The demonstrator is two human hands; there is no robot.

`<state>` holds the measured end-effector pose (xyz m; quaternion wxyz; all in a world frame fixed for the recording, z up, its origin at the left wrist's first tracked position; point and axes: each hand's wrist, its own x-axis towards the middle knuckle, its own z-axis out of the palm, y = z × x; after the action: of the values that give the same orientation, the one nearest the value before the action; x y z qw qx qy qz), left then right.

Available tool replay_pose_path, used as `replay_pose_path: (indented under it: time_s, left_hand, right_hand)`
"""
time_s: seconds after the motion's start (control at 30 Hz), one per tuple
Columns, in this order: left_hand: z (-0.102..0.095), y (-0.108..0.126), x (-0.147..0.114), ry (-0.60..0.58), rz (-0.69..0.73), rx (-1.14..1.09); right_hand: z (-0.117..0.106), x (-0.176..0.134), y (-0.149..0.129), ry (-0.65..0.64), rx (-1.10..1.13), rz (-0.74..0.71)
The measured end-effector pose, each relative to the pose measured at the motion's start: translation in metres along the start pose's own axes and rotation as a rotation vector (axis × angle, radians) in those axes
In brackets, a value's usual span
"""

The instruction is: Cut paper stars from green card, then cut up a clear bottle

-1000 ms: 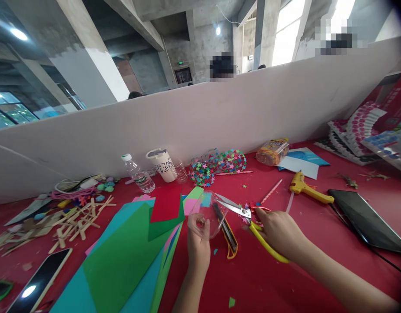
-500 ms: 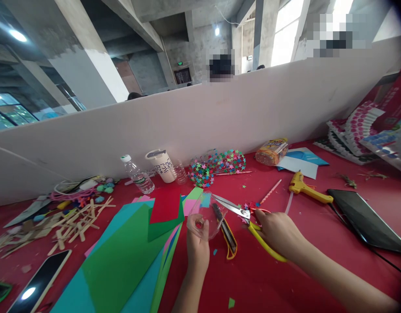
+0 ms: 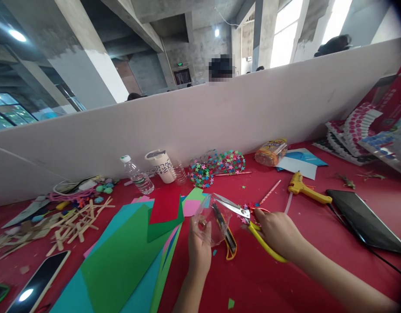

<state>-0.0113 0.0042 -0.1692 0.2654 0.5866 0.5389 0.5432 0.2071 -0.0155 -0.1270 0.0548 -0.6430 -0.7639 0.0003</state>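
My left hand [image 3: 200, 243] is closed round a clear plastic piece [image 3: 210, 232], thin and curved like a cut part of a bottle. In my right hand [image 3: 278, 230] are scissors [image 3: 239, 211] with yellow and red handles, fingers wrapped round the grips. The blades point left and meet the upper edge of the plastic; whether they bite into it I cannot tell. Below the blades a yellow and black utility knife [image 3: 231, 243] lies on the red table [image 3: 252, 282], partly seen through the plastic. Small star sequins [image 3: 244, 219] are scattered by the scissors' pivot.
Coloured paper sheets [image 3: 118, 256] spread left of my hands. Behind stand a water bottle [image 3: 138, 176], a patterned cup [image 3: 161, 166] and star-covered plastic pieces [image 3: 216, 167]. A yellow glue gun [image 3: 307, 191] and a black tablet [image 3: 366, 221] lie right; wooden sticks [image 3: 79, 224] and a phone [image 3: 40, 282] left.
The clear plastic has turned and shifted slightly right and down with my left hand. My right hand and the scissors stay nearly in place.
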Motion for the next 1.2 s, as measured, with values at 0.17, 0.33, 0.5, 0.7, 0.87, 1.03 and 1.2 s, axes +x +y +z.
replay_pose_path:
  time_s: [0.17,0.33,0.5,0.7,0.87,1.03,1.2]
  left_hand:
    - [-0.001,-0.001,0.000,0.000,-0.003,0.003]
    - [-0.003,-0.001,0.002,0.001,0.006,0.002]
    - [-0.003,-0.003,0.001,-0.015,0.008,0.002]
    - [-0.005,-0.003,-0.001,-0.158,-0.063,-0.051]
    - [-0.009,-0.001,0.002,-0.191,-0.094,-0.047]
    - [-0.017,0.001,0.008,-0.209,-0.092,-0.062]
    - [-0.025,0.006,0.010,-0.313,-0.163,-0.115]
  right_hand:
    - [0.005,0.001,0.002,-0.006,0.001,-0.001]
    - [0.009,0.002,0.003,-0.002,-0.003,0.001]
    - [0.000,0.002,0.005,0.022,-0.006,-0.011]
    - [0.000,0.002,0.006,0.035,0.001,-0.014]
    - [0.002,0.004,0.008,0.027,0.000,-0.010]
    - [0.000,0.004,0.009,0.013,-0.005,-0.013]
    - [-0.001,0.005,0.011,0.020,-0.010,-0.040]
